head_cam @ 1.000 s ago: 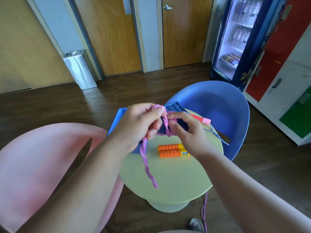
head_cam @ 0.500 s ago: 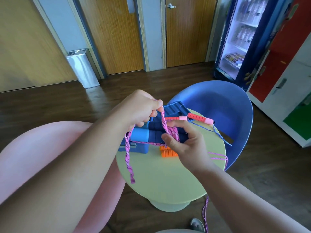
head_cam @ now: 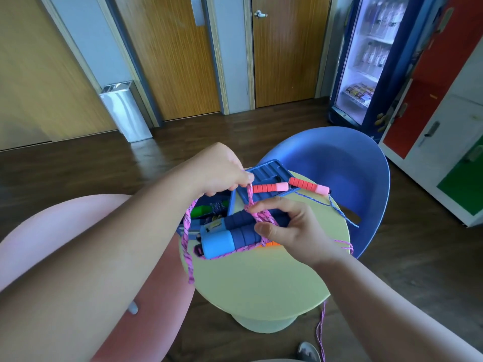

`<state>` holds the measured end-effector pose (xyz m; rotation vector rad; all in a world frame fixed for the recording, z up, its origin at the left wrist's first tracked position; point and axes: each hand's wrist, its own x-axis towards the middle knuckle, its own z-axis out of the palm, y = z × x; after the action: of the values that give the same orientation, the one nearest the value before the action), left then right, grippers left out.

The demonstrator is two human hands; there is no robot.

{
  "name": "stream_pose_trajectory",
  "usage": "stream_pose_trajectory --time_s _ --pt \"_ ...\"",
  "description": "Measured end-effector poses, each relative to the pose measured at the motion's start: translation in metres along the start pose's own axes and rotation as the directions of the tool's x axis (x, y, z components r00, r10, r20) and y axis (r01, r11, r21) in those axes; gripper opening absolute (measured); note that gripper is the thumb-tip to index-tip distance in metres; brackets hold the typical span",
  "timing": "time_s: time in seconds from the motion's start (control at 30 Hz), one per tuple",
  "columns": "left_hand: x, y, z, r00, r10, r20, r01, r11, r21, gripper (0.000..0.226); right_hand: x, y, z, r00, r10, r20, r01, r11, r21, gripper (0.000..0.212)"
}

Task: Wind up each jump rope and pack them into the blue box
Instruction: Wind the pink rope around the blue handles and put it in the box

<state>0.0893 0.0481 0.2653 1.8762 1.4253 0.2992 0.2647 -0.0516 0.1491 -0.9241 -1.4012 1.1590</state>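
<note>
our right hand grips the two blue handles of the pink jump rope side by side above the round green table, thumb and fingers curled round them where the cord crosses in wraps. our left hand, at 11 o'clock from the right, pinches a strand of that cord taut above the handles, and a loose loop hangs at 7 o'clock. the blue box lies open at the table's 11 o'clock edge, with a green handle inside. a red-handled rope rests at 1 o'clock, and orange handles lie under our right hand.
</note>
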Motion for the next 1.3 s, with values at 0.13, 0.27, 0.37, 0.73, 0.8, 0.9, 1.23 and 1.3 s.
stream_pose_trajectory --time_s 0.13,0.27,0.37,0.73,0.8,0.9,1.23,1.3 --pt "0.006 -0.008 -0.008 0.989 0.12 0.089 -0.132 0.979 0.154 0.026 -0.005 -0.004 0.001 0.999 0.026 0.025 -0.028 0.994 0.109 0.022" --pt "0.016 -0.047 0.007 0.979 0.113 0.17 -0.103 0.993 -0.063 0.035 -0.003 -0.016 -0.001 0.993 0.065 -0.094 -0.039 0.966 0.256 0.023" --pt "0.016 -0.082 0.036 0.983 0.114 0.143 -0.084 0.976 -0.199 0.006 0.006 -0.023 -0.006 0.974 0.086 -0.208 -0.018 0.951 0.31 0.027" --pt "-0.043 -0.043 0.12 0.987 0.11 0.12 -0.051 0.908 -0.415 0.044 0.035 0.016 -0.012 0.852 0.016 -0.523 -0.02 1.0 -0.002 0.018" --pt "-0.048 -0.039 0.117 0.987 0.124 0.1 -0.078 0.925 -0.373 0.044 0.032 0.03 -0.016 0.87 0.016 -0.494 -0.075 0.992 -0.099 0.021" --pt "-0.048 -0.036 0.106 0.991 0.116 0.064 -0.083 0.919 -0.384 0.043 0.019 0.044 -0.018 0.919 0.028 -0.393 -0.111 0.975 -0.19 0.025" --pt "-0.036 -0.019 0.059 0.996 0.033 0.082 0.005 0.902 -0.432 0.036 0.001 0.044 0.006 0.98 -0.04 -0.193 0.009 0.987 -0.159 0.039" --pt "-0.034 -0.015 0.056 0.996 0.035 0.079 0.001 0.911 -0.412 0.037 0.003 0.043 0.008 0.97 -0.054 -0.237 0.019 0.989 -0.147 0.051"
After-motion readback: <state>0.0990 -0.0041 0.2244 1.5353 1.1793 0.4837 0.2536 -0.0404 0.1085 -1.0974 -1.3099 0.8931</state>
